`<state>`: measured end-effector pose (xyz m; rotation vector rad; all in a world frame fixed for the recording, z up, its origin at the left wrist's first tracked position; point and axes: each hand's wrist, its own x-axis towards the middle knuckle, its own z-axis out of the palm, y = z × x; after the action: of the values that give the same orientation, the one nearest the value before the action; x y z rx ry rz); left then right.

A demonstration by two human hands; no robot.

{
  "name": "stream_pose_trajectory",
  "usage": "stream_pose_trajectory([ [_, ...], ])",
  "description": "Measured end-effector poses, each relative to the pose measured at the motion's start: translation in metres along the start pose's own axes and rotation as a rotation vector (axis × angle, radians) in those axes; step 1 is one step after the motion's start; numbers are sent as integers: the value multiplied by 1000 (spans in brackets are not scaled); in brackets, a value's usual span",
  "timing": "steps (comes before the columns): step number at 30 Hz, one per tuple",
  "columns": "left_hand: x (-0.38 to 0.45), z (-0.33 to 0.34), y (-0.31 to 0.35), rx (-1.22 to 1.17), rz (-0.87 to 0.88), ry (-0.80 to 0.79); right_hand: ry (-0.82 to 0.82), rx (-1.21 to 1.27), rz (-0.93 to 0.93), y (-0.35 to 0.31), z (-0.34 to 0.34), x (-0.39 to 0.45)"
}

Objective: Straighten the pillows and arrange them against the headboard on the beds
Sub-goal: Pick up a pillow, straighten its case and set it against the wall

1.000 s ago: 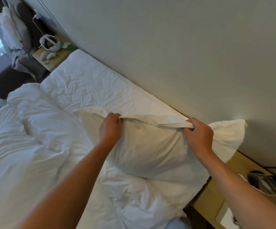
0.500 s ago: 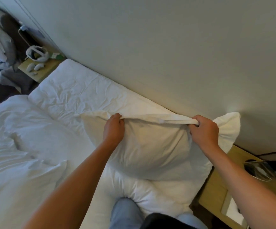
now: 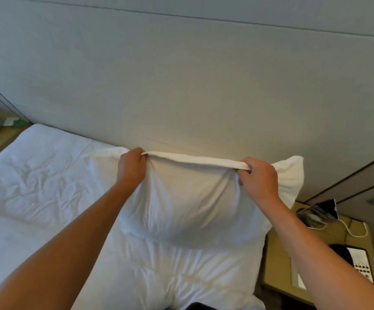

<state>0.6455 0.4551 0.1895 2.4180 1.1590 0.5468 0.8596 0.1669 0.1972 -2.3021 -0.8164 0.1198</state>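
- Single head cam, wide-angle, worn by the person standing at the bed (image 3: 47, 186) near its right head corner.
- Faces forward and down at the headboard (image 3: 181, 86).
- Close range: forearms fill the lower frame.

Pale padded wall (image 3: 181, 74), wooden nightstands (image 3: 277, 260) on both sides

White pillow (image 3: 188, 206) — plump, upright, its top edge stretched taut — against the headboard (image 3: 181, 86).

Wooden nightstand (image 3: 277, 260) with white cable (image 3: 351, 232)
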Motion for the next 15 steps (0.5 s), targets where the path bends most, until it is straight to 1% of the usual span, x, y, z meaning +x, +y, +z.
stream_pose_trajectory([
  [7,2,-6,-14,7,25,-56,-12,-17,46,-5,14,-20],
  [15,28,-29,-23,-23,1,20,37,26,-46,-34,15,3],
])
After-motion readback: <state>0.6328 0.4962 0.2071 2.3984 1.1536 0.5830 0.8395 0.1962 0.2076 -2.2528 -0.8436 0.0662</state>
